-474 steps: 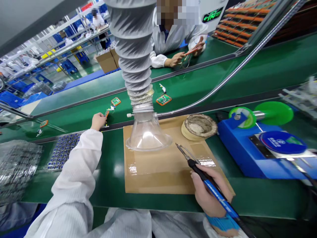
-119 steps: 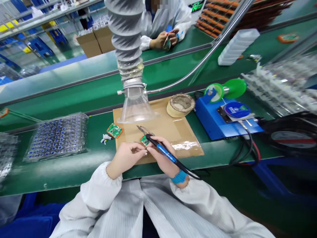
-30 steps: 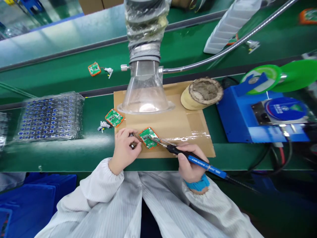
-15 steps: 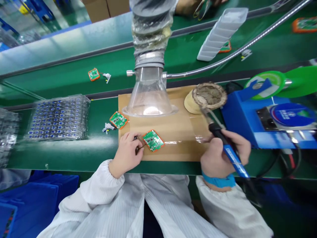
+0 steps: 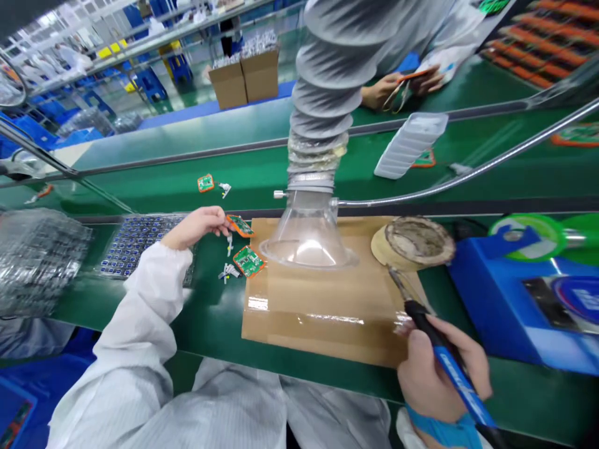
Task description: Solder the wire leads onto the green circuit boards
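Note:
My left hand (image 5: 200, 226) is closed on the edge of an orange-rimmed green circuit board (image 5: 241, 226), held tilted at the cardboard sheet's upper left corner; a small white connector (image 5: 229, 244) hangs below it. Just beneath lies a second circuit board (image 5: 249, 261), with a white connector (image 5: 229, 271) beside it. My right hand (image 5: 442, 368) grips a blue and black soldering iron (image 5: 447, 365), its metal end pointing up and left, near the base of a round, crusted yellowish pot (image 5: 409, 243). The cardboard sheet (image 5: 322, 299) lies flat on the green bench.
A clear fume hood (image 5: 311, 234) on a ribbed hose overhangs the cardboard. Clear trays (image 5: 135, 243) stand at left, a blue solder station (image 5: 510, 299) at right. Behind, a green belt (image 5: 163, 181) bears another board and a white bin (image 5: 412, 144). Another person's hands (image 5: 407, 87) work across.
My left hand has moved up and left with a board from the middle of the cardboard. The view has shifted, showing more of the room. My right hand still holds the iron.

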### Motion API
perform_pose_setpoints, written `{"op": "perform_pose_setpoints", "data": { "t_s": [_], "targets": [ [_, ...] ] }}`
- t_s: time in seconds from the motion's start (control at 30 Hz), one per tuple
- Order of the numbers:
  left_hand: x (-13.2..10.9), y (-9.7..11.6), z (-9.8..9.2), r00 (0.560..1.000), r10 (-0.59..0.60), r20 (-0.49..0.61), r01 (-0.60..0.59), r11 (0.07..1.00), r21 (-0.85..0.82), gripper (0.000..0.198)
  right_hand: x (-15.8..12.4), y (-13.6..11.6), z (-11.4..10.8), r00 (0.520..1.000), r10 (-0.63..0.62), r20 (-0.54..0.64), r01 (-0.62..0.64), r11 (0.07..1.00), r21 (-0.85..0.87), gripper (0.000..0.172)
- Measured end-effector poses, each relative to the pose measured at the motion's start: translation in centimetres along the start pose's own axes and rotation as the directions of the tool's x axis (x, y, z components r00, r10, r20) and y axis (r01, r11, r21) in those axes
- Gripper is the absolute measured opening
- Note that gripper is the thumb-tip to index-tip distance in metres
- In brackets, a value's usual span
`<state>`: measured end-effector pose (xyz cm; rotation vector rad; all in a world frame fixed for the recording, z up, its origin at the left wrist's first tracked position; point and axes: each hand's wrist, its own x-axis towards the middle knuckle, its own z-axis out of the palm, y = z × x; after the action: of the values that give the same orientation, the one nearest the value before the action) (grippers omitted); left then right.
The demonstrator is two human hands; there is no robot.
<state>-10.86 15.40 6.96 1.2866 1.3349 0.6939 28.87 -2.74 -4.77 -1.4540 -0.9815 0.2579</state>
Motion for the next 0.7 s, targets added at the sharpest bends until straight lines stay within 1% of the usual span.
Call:
{"op": "perform_pose_setpoints", "data": {
  "t_s": [0.07, 0.1, 0.17, 0.2, 0.23, 0.3, 0.33, 0.43, 0.53, 0.6, 0.63, 0.7],
  "targets": [
    [4.2, 0.2, -2.0, 0.993, 0.026, -0.113, -0.013, 0.993, 0.118, 0.021, -0.5, 0.2, 0.2, 1.000, 0.015, 0.019, -0.015, 1.000, -0.002, 0.028],
    [6.3, 0.2, -2.8, 0.979, 0.044, -0.200, 0.004, 0.972, 0.236, 0.017, -0.6, 0.3, 0.3, 0.999, 0.027, 0.031, -0.026, 1.000, -0.006, 0.028],
    [9.8, 0.1, -4.0, 0.926, 0.074, -0.369, 0.129, 0.860, 0.494, 0.013, -0.8, 0.6, 0.5, 0.998, 0.039, 0.046, -0.039, 0.999, -0.014, 0.030],
    [11.1, -0.1, -4.5, 0.899, 0.087, -0.429, 0.198, 0.793, 0.577, 0.017, -0.8, 0.8, 0.5, 0.998, 0.038, 0.054, -0.037, 0.999, -0.017, 0.030],
    [12.1, -0.3, -4.9, 0.878, 0.090, -0.470, 0.259, 0.736, 0.626, 0.023, -0.8, 1.0, 0.6, 0.998, 0.033, 0.059, -0.032, 0.999, -0.021, 0.030],
    [13.3, -0.9, -5.7, 0.860, 0.067, -0.506, 0.336, 0.672, 0.660, 0.036, -0.7, 1.4, 0.5, 0.998, 0.023, 0.064, -0.021, 0.999, -0.036, 0.030],
    [13.6, -1.2, -6.1, 0.855, 0.048, -0.516, 0.370, 0.641, 0.672, 0.037, -0.7, 1.5, 0.5, 0.997, 0.022, 0.070, -0.019, 0.999, -0.043, 0.030],
    [13.9, -1.6, -7.1, 0.847, -0.014, -0.532, 0.450, 0.552, 0.702, 0.029, -0.7, 1.7, 0.4, 0.996, 0.041, 0.085, -0.036, 0.998, -0.055, 0.032],
    [12.9, -1.3, -7.8, 0.849, -0.034, -0.527, 0.475, 0.486, 0.734, 0.019, -0.7, 1.6, 0.4, 0.997, 0.047, 0.067, -0.043, 0.998, -0.052, 0.032],
    [10.9, -0.8, -7.9, 0.852, 0.000, -0.524, 0.466, 0.456, 0.758, 0.018, -0.8, 1.5, 0.4, 0.997, 0.051, 0.064, -0.048, 0.998, -0.039, 0.032],
    [9.5, -0.6, -7.8, 0.860, 0.045, -0.509, 0.439, 0.444, 0.781, 0.018, -0.8, 1.5, 0.5, 0.996, 0.053, 0.069, -0.051, 0.998, -0.030, 0.031],
    [5.7, -0.2, -7.0, 0.893, 0.159, -0.422, 0.318, 0.442, 0.839, 0.024, -0.8, 1.5, 0.5, 0.996, 0.047, 0.076, -0.046, 0.999, -0.011, 0.031]
  ]
}}
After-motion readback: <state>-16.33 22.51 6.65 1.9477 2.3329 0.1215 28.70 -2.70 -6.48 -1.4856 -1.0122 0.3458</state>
